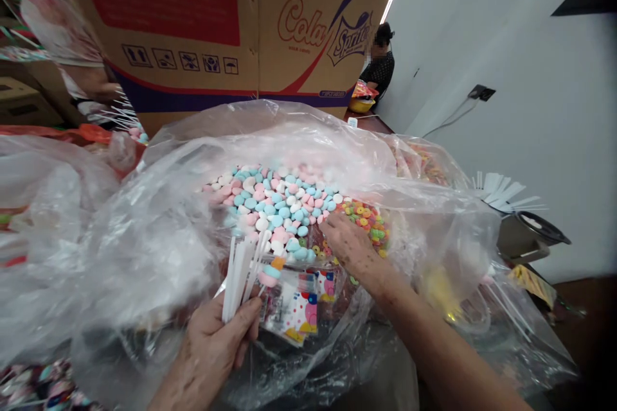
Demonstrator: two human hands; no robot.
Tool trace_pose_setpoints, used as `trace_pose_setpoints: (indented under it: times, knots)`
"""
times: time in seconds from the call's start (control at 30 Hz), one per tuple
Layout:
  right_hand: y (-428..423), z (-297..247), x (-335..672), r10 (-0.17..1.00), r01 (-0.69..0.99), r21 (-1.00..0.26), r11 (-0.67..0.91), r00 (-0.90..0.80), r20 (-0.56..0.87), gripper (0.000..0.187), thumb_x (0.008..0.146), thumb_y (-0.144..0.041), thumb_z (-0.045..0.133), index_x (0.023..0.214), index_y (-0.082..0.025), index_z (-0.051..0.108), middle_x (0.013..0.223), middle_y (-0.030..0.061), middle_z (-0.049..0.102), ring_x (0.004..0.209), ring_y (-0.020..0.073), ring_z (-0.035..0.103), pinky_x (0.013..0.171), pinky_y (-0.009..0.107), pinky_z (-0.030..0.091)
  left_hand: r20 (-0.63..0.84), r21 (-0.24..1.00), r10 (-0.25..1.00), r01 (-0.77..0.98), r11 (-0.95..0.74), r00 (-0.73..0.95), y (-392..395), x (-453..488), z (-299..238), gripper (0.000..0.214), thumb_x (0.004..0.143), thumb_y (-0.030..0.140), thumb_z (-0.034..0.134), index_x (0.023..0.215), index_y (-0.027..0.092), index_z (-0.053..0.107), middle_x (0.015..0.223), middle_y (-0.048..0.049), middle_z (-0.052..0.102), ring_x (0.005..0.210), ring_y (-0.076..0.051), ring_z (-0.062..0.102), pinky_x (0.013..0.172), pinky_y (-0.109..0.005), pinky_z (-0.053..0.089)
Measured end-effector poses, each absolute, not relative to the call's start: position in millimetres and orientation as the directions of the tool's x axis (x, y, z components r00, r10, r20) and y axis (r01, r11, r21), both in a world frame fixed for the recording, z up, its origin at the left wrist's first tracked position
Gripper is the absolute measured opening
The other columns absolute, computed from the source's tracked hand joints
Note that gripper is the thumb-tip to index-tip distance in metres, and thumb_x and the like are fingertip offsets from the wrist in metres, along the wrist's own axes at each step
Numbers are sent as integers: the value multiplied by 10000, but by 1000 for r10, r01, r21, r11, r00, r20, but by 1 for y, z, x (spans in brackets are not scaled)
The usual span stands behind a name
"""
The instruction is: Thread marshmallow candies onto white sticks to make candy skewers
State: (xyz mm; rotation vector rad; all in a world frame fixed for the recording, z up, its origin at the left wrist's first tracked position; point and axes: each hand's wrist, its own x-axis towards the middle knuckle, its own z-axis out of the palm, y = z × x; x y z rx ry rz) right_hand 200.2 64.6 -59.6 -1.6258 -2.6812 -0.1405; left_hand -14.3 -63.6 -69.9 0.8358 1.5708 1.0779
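My left hand [216,334] is closed around a bundle of white plastic sticks [238,276], held upright at the lower middle. One stick in that bundle carries threaded candies [271,271] in pink, blue and orange. Just beyond lies a heap of pastel pink, blue and white candies [277,199] on clear plastic. My right hand [344,237] reaches in from the right, its bent fingers close together at the edge of the colourful ring candies [369,221]. What those fingertips touch or pinch is hidden. Small printed clear packets [299,314] lie between my hands.
A large cardboard box [260,32] stands behind the candies. Crumpled clear plastic bags [149,257] lie around them. More white sticks [506,192] fan out at the right, by a dark container [523,237]. A person [72,32] works at far left; another person [380,64] is at the back.
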Motion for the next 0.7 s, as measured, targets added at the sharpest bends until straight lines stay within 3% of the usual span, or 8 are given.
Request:
trace_pose_setpoints:
  times: [0.4,0.6,0.7]
  knots:
    - [66,-62,194,890,893,87,442,-448,83,257,852,1,477,979,-143,647,1014,156,666,969,270,575,765,326,462,-365,930,901,-53,363,-235,-67,-16,-64,311,650,458,703,621,172,586,385,74,488,280,-54,371,320,-159,238]
    - [74,-63,188,835,821,-157,548,-526,164,210,907,-76,448,1002,-162,615,995,73,635,913,181,572,836,279,458,-352,935,902,-48,351,-249,-69,-11,-63,301,667,449,693,650,164,595,398,68,498,286,-52,366,335,-163,218]
    - [78,-70,181,789,774,-157,614,-597,142,210,895,-46,462,930,-172,626,965,63,623,916,177,560,822,263,457,-325,944,904,-38,328,-278,-70,-7,-59,273,694,422,665,692,154,614,403,71,496,296,-45,358,353,-152,218]
